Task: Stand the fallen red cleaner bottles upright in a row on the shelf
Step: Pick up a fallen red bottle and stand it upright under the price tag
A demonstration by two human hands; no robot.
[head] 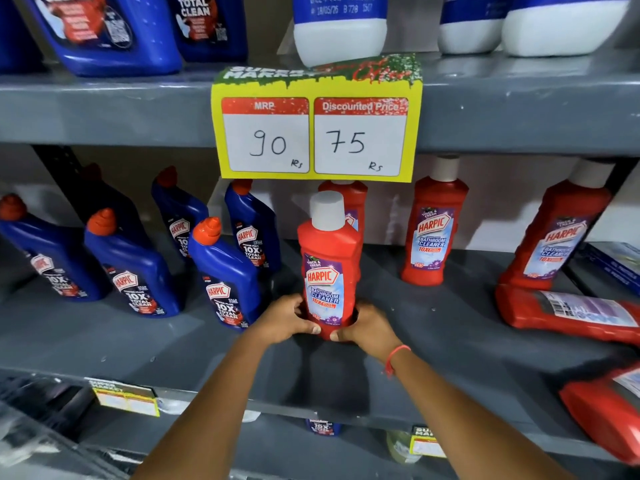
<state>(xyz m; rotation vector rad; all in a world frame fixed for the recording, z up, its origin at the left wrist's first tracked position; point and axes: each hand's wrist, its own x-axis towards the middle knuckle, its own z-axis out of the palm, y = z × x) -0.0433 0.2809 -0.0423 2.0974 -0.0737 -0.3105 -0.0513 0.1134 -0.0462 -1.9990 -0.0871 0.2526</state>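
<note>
- We see both hands at the base of one upright red bottle (pixel 329 268) on the grey shelf (pixel 138 341).
- Left hand (pixel 284 318) cups the bottle's lower left side, fingers curled round it, thumb tip pressed on the front near the base.
- Right hand (pixel 367 327) mirrors it on the lower right side, thumb tip on the front base, fingers wrapped behind. A red thread band (pixel 394 358) sits on that wrist.
- The bottle stands between the two hands, white cap (pixel 327 209) up, label facing us. We cannot tell whether its base rests on the shelf or is just lifted.
- Directly behind the held bottle, beyond the hands, a second red bottle (pixel 349 202) stands upright, mostly hidden.
- Farther back and to the right of the right hand, a third red bottle (pixel 433 233) stands upright; well right of that, a fourth (pixel 554 237) stands too, looking tilted at the edge of the wide view.
- Well right of the right hand, a fallen red bottle (pixel 568 315) lies on its side, just in front of the fourth bottle's base.
- Nearer us, at the right edge, another fallen bottle (pixel 602 410) lies flat, partly cut off.
- Left of the left hand, blue bottles (pixel 221 275) with orange caps stand in rows.
- Above the hands, a yellow price card (pixel 315 133) hangs from the upper shelf edge, reading 90 and 75.
</note>
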